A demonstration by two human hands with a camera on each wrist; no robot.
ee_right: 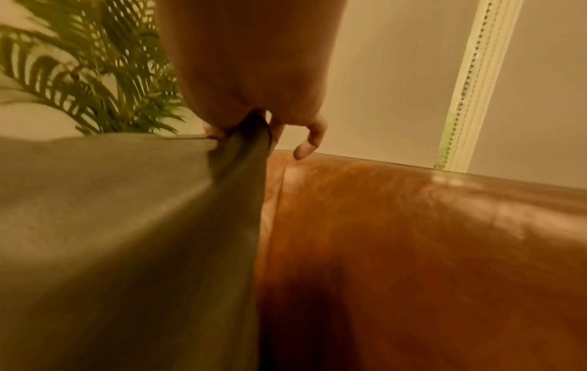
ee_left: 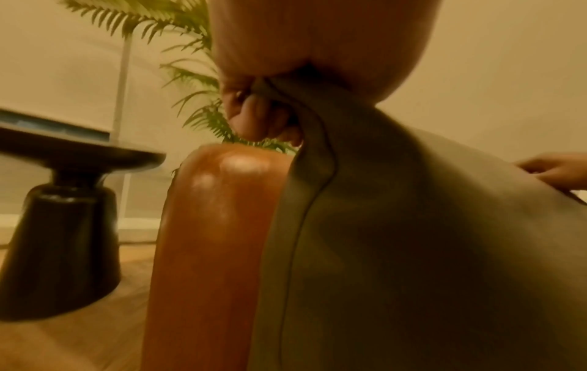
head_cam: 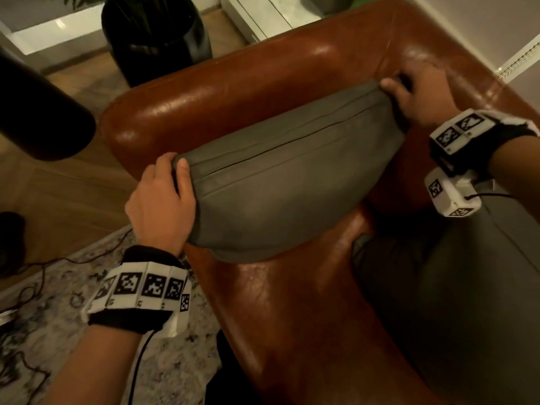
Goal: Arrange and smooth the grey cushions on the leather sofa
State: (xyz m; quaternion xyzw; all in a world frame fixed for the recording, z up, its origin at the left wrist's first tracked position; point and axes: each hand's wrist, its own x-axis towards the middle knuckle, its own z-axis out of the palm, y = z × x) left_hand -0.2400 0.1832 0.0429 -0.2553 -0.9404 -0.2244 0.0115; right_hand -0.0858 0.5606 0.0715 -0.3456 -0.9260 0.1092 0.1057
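Note:
A grey cushion [head_cam: 280, 182] stands on the seat of the brown leather sofa [head_cam: 292, 311], in the corner against the armrest [head_cam: 239, 83]. My left hand [head_cam: 163, 194] pinches the cushion's near top corner, thumb on the front and fingers curled behind. My right hand [head_cam: 415, 95] grips the far top corner by the backrest. The left wrist view shows curled fingers [ee_left: 257, 118] bunching the seam of the cushion [ee_left: 413, 251]. In the right wrist view the corner of the cushion [ee_right: 127, 226] is pinched in my right hand [ee_right: 251, 120]. A second grey cushion [head_cam: 455, 287] lies on the seat at right.
A black round side table [head_cam: 41, 118] stands left of the armrest, and a black planter [head_cam: 157, 36] with a palm behind it. A patterned rug [head_cam: 73, 331] with cables lies on the wooden floor at lower left. Walls close in behind the sofa.

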